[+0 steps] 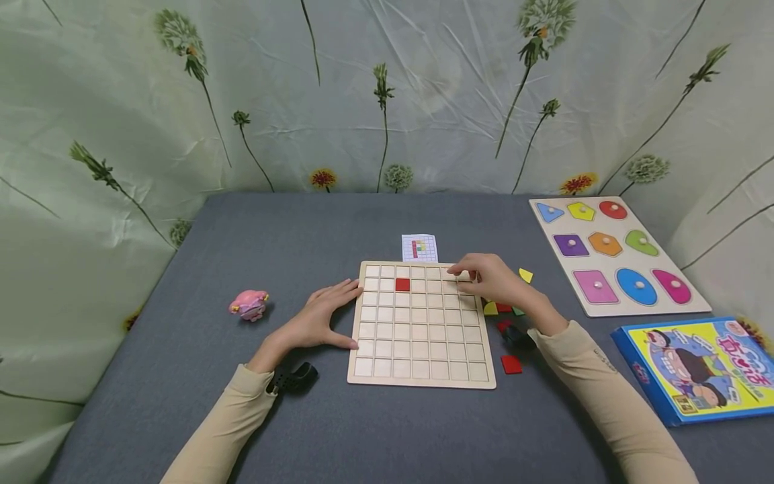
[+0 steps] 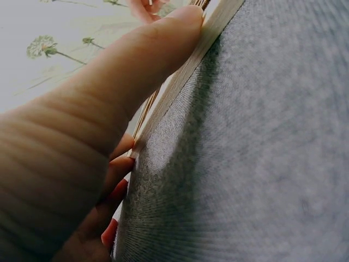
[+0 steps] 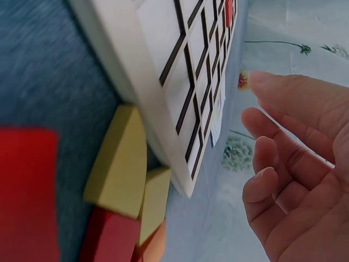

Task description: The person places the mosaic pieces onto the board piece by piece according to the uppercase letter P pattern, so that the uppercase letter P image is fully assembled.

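Note:
A wooden grid board (image 1: 421,386) with pale square cells lies before me, one red square tile (image 1: 402,285) set in an upper cell. Along its left edge rests my left hand (image 1: 323,316), thumb and fingers spread; the left wrist view shows the thumb (image 2: 158,46) against the wooden rim. My right hand (image 1: 492,279) hovers over the upper right corner. In the right wrist view its fingers (image 3: 264,150) are loosely bent, with a gap to the thumb and nothing visible between. Beside the board's right edge lie loose yellow pieces (image 3: 117,164) and red tiles (image 1: 510,364), partly hidden by the right arm.
A small printed grid card (image 1: 419,247) touches the board's far edge. To the left sits a pink toy (image 1: 249,305). On the right are a shape-knob puzzle board (image 1: 598,262) and a blue-and-yellow box (image 1: 695,370). A floral curtain (image 1: 447,101) hangs behind the table.

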The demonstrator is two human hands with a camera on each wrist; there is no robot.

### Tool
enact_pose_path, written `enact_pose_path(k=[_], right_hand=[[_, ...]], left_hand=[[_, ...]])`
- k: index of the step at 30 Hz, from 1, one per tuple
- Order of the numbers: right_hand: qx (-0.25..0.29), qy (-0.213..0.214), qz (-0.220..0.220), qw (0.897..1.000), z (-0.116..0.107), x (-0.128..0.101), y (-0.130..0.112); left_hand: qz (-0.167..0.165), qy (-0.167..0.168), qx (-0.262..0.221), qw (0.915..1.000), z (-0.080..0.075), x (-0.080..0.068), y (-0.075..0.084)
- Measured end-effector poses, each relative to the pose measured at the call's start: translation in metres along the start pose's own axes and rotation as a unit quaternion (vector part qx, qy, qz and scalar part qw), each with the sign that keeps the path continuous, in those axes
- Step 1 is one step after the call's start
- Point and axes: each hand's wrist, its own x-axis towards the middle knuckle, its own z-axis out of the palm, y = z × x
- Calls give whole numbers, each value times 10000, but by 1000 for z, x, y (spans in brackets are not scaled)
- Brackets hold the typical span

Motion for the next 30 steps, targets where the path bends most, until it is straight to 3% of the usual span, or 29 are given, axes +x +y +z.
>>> enact_pose_path(k=[22, 30], right_hand=[[-64, 685, 173, 9975, -11, -34, 34], [-92, 680, 366, 9970, -12, -40, 41]], left_hand=[[-56, -58, -5, 10000, 0, -2, 2], [-73, -35, -2, 10000, 0, -1, 1]])
